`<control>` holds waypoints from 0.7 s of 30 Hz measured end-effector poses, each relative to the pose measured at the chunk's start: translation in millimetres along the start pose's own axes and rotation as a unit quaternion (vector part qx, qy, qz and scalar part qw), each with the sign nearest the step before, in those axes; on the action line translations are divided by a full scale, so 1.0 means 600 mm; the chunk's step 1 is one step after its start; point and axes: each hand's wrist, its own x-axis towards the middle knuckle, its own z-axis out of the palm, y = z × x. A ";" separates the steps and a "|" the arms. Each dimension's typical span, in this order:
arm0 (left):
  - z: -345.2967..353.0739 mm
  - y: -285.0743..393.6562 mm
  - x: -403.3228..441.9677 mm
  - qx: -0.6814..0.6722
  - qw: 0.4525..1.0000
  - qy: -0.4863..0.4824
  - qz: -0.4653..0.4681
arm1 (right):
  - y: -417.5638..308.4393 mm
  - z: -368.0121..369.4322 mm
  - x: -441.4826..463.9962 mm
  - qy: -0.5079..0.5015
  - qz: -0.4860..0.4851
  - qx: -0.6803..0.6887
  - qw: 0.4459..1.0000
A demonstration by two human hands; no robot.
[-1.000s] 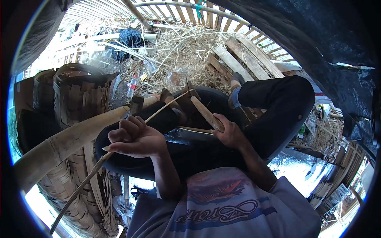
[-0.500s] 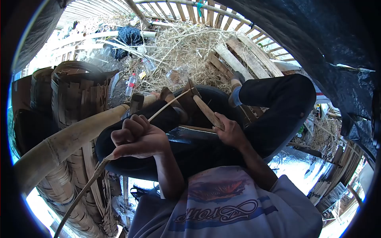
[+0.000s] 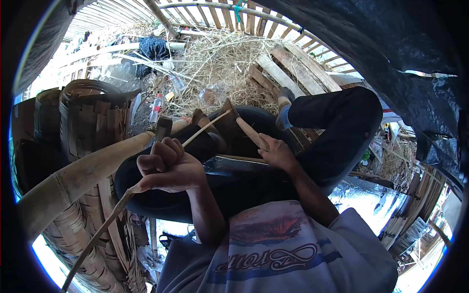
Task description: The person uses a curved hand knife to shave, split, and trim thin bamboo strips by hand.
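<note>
My left hand [image 3: 172, 168] is closed around a long thin stick [image 3: 207, 128], palm partly turned up. Its pale end slants up to the blade, while the darker, bark-covered end runs down to the lower left. In my right hand [image 3: 279, 154] is a knife with a thick wooden handle [image 3: 251, 133]. The knife's dark, broad blade [image 3: 227, 116] points away from me, near my feet. The stick's pale tip meets or crosses the blade's edge; I cannot tell if they touch.
A thick bamboo pole [image 3: 93, 163] lies to my left beside woven bamboo baskets [image 3: 93, 117]. Ahead are straw [image 3: 220, 63], wooden planks [image 3: 281, 73] and a plastic bottle [image 3: 156, 107]. Dark plastic sheeting [image 3: 391, 49] hangs on the right.
The whole view has shifted slightly left. Both hands keep their grip on the stick and the knife, in almost the same pose.
</note>
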 end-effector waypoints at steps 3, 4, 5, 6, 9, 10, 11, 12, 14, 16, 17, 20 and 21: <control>-0.001 -0.004 0.007 -0.049 0.999 -0.018 -0.009 | -0.018 -0.018 0.011 -0.098 0.086 -0.066 0.989; -0.003 -0.004 0.009 -0.047 0.999 -0.022 -0.015 | -0.016 -0.018 0.002 -0.056 0.052 -0.052 0.996; -0.006 -0.002 0.009 -0.042 0.999 -0.025 -0.022 | -0.014 -0.019 -0.008 -0.016 0.019 -0.038 0.999; -0.008 -0.003 0.011 -0.040 0.999 -0.022 -0.020 | -0.013 -0.025 -0.013 -0.018 0.017 -0.040 0.999; -0.008 -0.003 0.013 -0.038 0.999 -0.024 -0.024 | -0.035 -0.059 -0.039 0.001 -0.065 -0.006 0.998; -0.006 -0.002 0.015 -0.026 0.999 -0.029 -0.019 | -0.050 -0.074 -0.049 -0.003 -0.078 -0.016 0.997; -0.004 -0.001 0.016 -0.013 0.999 -0.034 -0.012 | -0.059 -0.084 -0.055 -0.008 -0.092 -0.027 0.995; -0.003 0.000 0.017 -0.013 0.999 -0.034 -0.011 | -0.062 -0.088 -0.055 -0.009 -0.093 -0.026 0.995; -0.002 0.004 0.016 0.012 0.999 -0.051 -0.016 | -0.066 -0.095 -0.051 -0.024 -0.109 -0.059 0.992; -0.003 0.004 0.017 0.005 0.998 -0.051 -0.021 | -0.069 -0.096 -0.031 -0.028 -0.081 -0.094 0.992; -0.003 0.004 0.017 -0.002 0.998 -0.051 -0.027 | -0.070 -0.098 -0.023 -0.032 -0.053 -0.128 0.990; -0.002 0.003 0.022 -0.005 0.999 -0.038 -0.024 | -0.082 -0.112 -0.023 -0.043 -0.025 -0.170 0.984; -0.004 0.001 0.023 -0.004 0.999 -0.037 -0.023 | -0.081 -0.119 -0.026 -0.044 -0.026 -0.170 0.984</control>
